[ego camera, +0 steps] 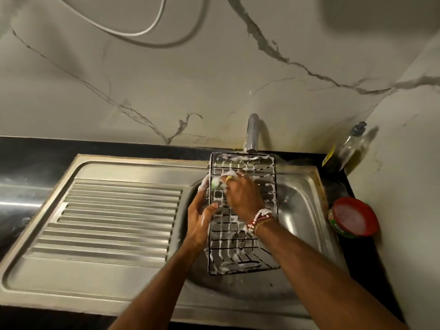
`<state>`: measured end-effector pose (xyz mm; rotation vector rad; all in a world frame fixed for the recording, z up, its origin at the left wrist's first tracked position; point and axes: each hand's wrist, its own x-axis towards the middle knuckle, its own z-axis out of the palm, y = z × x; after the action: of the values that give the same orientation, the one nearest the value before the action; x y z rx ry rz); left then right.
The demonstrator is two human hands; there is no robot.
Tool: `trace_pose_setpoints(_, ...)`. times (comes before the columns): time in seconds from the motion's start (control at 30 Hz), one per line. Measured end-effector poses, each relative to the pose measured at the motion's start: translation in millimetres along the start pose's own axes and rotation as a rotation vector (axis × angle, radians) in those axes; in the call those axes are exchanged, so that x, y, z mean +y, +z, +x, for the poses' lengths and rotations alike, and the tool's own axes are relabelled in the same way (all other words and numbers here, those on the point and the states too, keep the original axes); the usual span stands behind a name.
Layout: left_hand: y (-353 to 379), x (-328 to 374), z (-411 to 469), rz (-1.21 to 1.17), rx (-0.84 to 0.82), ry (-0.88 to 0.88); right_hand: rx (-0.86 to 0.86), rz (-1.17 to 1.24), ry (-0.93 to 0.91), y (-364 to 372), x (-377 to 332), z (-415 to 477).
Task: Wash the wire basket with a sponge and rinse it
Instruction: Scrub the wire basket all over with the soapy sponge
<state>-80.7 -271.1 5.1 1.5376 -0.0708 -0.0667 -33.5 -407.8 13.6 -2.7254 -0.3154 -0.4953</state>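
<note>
Scrubbing is the step in hand: the wire basket (240,225) is held over the sink (307,186) bowl, its far end close under the tap (252,132) at the back edge, its near end toward the front edge, so suds drip into the bowl, not onto the draining board (114,215) on the left. The left hand (202,215) grips the basket's left rim, fingers curled round the wire and thumb over the edge, steadying it against the rubbing. The right hand (240,194) reaches inside, fingers closed on a foamy green sponge (217,183) pressed to the mesh near the left wall. White foam coats most wires, so washing looks well along; no water is visibly running, and rinsing seems still to come. A soap bottle (345,151) stands at the back right corner, and a red tub (354,216) sits by the right edge.
</note>
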Motion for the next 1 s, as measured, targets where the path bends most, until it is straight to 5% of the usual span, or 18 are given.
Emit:
trace_pose_setpoints(0.23,-17,-14,12,0.022,0.122,-0.081,-0.350,0.011,-0.205,-1,-19,-56)
trace_pose_setpoints(0.4,-15,-14,3,0.039,0.093,-0.055,-0.672,0.057,-0.139,-19,-20,-38)
trace_pose_setpoints(0.47,-15,-15,4,0.057,0.087,-0.040,-0.600,0.093,-0.128,-23,-19,-32)
trace_pose_setpoints(0.57,-19,-16,6,0.050,0.065,-0.005,-0.169,-0.094,-0.114,-25,-7,-16)
trace_pose_setpoints(0.63,-19,-14,4,0.043,0.063,0.010,-0.065,-0.214,-0.116,-27,-2,-5)
trace_pose_setpoints(1.0,-25,-21,12,0.047,0.080,0.015,-0.559,-0.032,-0.212,3,-2,-58)
